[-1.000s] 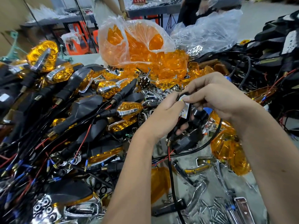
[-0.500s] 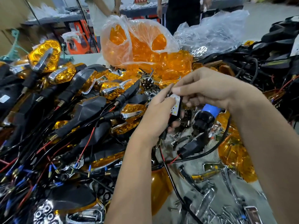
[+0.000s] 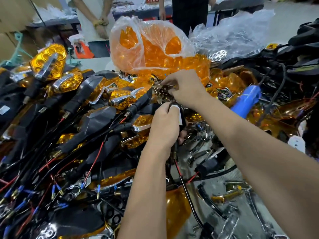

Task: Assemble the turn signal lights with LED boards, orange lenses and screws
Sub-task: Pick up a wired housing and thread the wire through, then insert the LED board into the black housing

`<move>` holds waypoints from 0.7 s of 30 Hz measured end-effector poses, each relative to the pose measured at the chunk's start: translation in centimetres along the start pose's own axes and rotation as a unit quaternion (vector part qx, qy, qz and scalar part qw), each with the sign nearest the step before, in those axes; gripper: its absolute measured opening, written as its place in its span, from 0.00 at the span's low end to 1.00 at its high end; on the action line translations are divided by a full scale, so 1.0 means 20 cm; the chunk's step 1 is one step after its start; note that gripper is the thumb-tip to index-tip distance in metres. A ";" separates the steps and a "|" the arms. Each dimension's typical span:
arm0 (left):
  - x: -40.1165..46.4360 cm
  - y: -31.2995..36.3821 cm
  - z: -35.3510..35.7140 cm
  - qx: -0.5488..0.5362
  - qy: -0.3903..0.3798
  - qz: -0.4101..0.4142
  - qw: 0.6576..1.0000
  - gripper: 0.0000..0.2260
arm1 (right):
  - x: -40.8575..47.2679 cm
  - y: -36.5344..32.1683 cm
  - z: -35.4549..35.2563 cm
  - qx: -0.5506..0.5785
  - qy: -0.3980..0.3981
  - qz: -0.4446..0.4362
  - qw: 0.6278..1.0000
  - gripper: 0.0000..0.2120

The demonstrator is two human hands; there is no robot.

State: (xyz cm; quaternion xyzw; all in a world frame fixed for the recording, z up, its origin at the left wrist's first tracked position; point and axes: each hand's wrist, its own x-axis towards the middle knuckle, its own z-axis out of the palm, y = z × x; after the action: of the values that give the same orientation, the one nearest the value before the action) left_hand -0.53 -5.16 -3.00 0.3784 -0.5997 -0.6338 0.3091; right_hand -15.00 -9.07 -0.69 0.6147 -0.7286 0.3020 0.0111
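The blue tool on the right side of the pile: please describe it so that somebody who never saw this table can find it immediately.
Start at the clear bag of orange lenses at the back of the table. Go right and toward the camera, past the right hand, to the heap of loose lenses. The blue tool lies there tilted, with a black cable near it; it is the only large blue thing among orange, chrome and black parts.

Glossy orange plastic lenses [image 3: 188, 63]; crinkly clear bag [image 3: 131, 28]; chrome reflectors [image 3: 164, 91].
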 end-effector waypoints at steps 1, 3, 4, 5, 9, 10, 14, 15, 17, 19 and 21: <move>0.00 0.00 0.00 -0.005 0.000 -0.002 1.000 0.09 | -0.04 0.02 -0.03 0.021 0.031 0.015 0.999 0.14; 0.00 0.00 0.01 -0.014 -0.001 -0.003 1.000 0.09 | -0.12 0.07 -0.11 0.078 0.081 0.056 0.992 0.11; -0.01 0.01 0.02 -0.024 -0.004 -0.005 1.000 0.09 | -0.17 0.10 -0.15 0.113 0.097 0.080 0.986 0.10; -0.01 0.01 0.02 -0.040 -0.008 -0.008 0.999 0.08 | -0.22 0.12 -0.19 0.155 0.109 0.098 0.977 0.08; -0.02 0.04 0.08 -0.132 -0.031 -0.027 0.990 0.07 | -0.44 0.16 -0.31 0.298 0.141 0.133 0.935 0.04; -0.03 0.04 0.10 -0.150 -0.034 -0.026 0.988 0.07 | -0.48 0.16 -0.33 0.324 0.134 0.132 0.927 0.05; -0.04 0.05 0.16 -0.193 -0.045 -0.028 0.980 0.10 | -0.57 0.17 -0.38 0.383 0.124 0.119 0.907 0.10; -0.05 0.06 0.17 -0.199 -0.046 -0.030 0.978 0.10 | -0.57 0.17 -0.39 0.395 0.124 0.119 0.903 0.09; -0.05 0.06 0.18 -0.211 -0.042 -0.033 0.976 0.10 | -0.58 0.16 -0.40 0.425 0.114 0.117 0.890 0.08; -0.05 0.06 0.18 -0.223 -0.039 -0.037 0.973 0.09 | -0.59 0.16 -0.39 0.449 0.100 0.103 0.882 0.08; -0.05 0.06 0.18 -0.239 -0.039 -0.041 0.969 0.09 | -0.59 0.17 -0.37 0.445 0.098 0.078 0.887 0.07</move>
State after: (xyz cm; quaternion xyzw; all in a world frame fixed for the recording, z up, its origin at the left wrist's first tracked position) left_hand -3.16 -2.47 -1.77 0.2926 -0.4262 -0.7854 0.3406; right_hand -17.78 5.02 -0.68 0.4637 -0.5581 0.6535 -0.2157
